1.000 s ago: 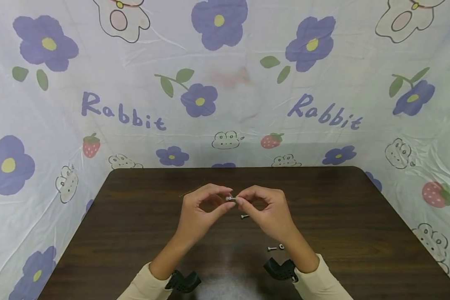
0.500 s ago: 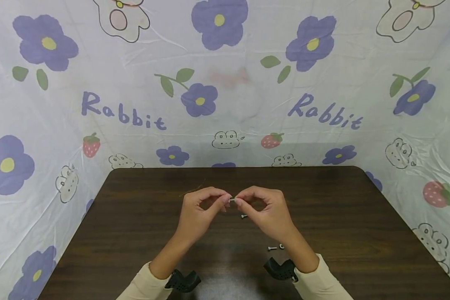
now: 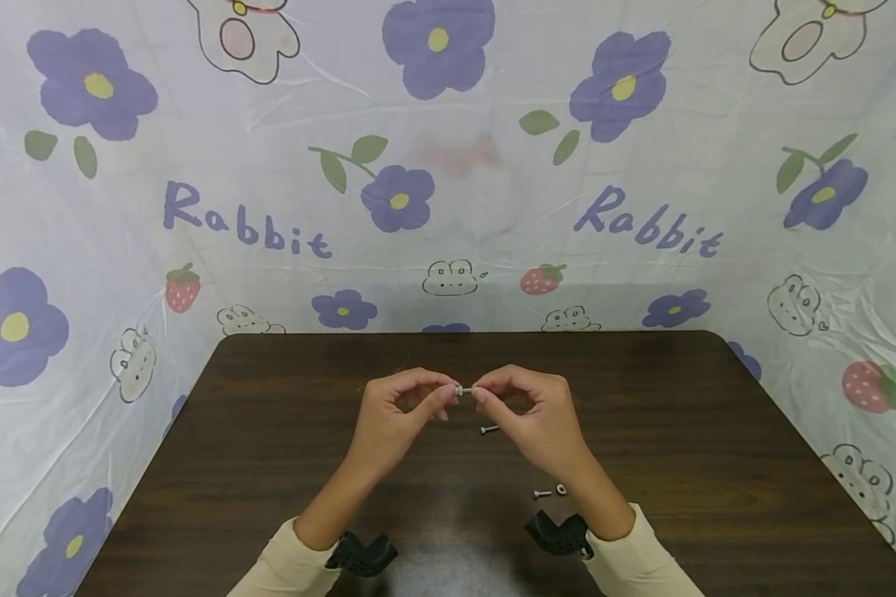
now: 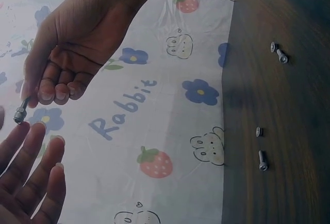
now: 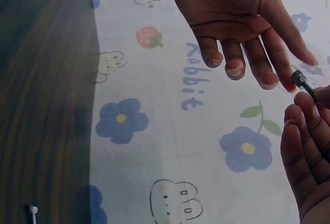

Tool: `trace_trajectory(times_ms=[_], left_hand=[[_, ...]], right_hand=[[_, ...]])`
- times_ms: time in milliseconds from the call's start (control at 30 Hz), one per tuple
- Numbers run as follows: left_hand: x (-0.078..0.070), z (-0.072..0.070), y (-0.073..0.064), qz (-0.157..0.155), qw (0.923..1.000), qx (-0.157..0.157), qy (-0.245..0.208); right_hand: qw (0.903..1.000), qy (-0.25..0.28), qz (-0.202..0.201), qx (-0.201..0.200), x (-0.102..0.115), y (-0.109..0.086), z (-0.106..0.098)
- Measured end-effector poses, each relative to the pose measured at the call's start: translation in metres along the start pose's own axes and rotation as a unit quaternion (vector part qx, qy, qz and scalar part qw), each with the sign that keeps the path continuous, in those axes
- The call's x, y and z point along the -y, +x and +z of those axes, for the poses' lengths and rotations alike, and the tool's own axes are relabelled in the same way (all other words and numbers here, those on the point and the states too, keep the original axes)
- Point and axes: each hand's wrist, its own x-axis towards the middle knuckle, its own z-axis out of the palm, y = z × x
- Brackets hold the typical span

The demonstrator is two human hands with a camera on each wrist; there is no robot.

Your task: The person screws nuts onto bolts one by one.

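Observation:
A small silver bolt (image 3: pixel 464 390) is held level between the two hands, above the table. My right hand (image 3: pixel 530 414) pinches the bolt's shank end between thumb and index finger. What looks like a nut (image 5: pixel 301 79) sits on the bolt close to its head. My left hand (image 3: pixel 399 414) is at the head end, its index fingertip at or very near the bolt; in the right wrist view its thumb stands apart from the metal, with the other fingers loosely extended.
On the dark wooden table (image 3: pixel 284 464) lie a second bolt (image 3: pixel 489 429), partly behind the right hand, and a third bolt (image 3: pixel 541 494) beside a nut (image 3: pixel 561 489). Another loose nut (image 4: pixel 259 131) shows in the left wrist view. A printed cloth (image 3: pixel 478 207) hangs behind the table.
Half a second ago the left fingertips covered the bolt's head; now they have drawn back and the head shows. The bolt has risen slightly. The right hand keeps its pinch.

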Motion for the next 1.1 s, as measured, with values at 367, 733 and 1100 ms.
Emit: trace_trajectory(times_ms=[367, 733, 1100], left_hand=[[0.007, -0.009, 0.0, -0.048, 0.9982, 0.027, 0.024], [0.021, -0.027, 0.002, -0.072, 0.9929, 0.067, 0.066], [0.048, -0.038, -0.003, -0.08, 0.9828, 0.111, 0.125]], right_hand=[[0.9977, -0.016, 0.06, 0.026, -0.007, -0.001, 0.004], [0.9901, -0.042, 0.082, 0.106, -0.021, 0.003, 0.012], [0.9719, -0.094, 0.07, 0.204, -0.045, 0.009, 0.016]])
